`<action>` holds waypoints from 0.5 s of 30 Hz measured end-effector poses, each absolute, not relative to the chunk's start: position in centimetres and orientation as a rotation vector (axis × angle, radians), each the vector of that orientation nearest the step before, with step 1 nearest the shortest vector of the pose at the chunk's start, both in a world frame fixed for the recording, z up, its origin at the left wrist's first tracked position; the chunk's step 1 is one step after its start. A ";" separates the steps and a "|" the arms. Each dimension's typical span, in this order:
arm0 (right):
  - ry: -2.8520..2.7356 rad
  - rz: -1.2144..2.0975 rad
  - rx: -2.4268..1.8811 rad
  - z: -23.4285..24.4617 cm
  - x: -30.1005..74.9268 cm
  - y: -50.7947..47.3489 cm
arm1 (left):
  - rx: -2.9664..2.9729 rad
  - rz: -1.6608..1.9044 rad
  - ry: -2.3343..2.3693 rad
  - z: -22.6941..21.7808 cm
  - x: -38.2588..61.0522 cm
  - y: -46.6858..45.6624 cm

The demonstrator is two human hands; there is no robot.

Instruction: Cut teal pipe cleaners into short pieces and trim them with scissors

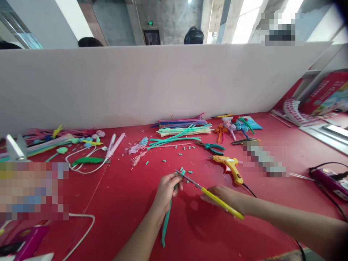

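My left hand (169,185) pinches a bundle of teal pipe cleaners (166,226), whose long ends hang down below the palm toward me. The short upper end sticks out past the fingertips. There the blades of the yellow-handled scissors (217,200) meet it. My right hand (221,195) is closed around the scissors' handles, its fingers partly hidden behind them. Several short teal cut pieces (180,154) lie scattered on the red table just beyond the hands. A yellow hot glue gun (228,166) rests to the right, with teal-handled pliers (213,148) behind it.
Bundles of pipe cleaners (179,133) lie by the white partition (152,83). Finished fuzzy figures (231,127) sit at the back right. On the left are a pink straightener-like tool (115,145), a green-handled cutter (88,160) and cords. A purple power strip (330,181) stands far right.
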State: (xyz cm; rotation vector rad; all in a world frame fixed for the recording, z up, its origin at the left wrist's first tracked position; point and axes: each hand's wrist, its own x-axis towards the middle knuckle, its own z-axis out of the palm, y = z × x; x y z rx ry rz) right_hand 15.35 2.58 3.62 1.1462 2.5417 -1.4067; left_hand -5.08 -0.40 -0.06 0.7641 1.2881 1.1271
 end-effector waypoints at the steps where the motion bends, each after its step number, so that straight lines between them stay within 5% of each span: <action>1: 2.538 -1.450 1.053 3.8 15.3 2.6 | 0.752 1.127 1.287 -0.2 -5.0 -0.3; 5: 2.452 -1.573 0.805 4.3 15.2 2.8 | 0.705 1.122 1.278 -0.7 -4.9 -0.1; 15: 2.216 -1.667 0.962 3.0 16.0 2.7 | 0.674 1.081 1.239 -1.6 -4.7 0.0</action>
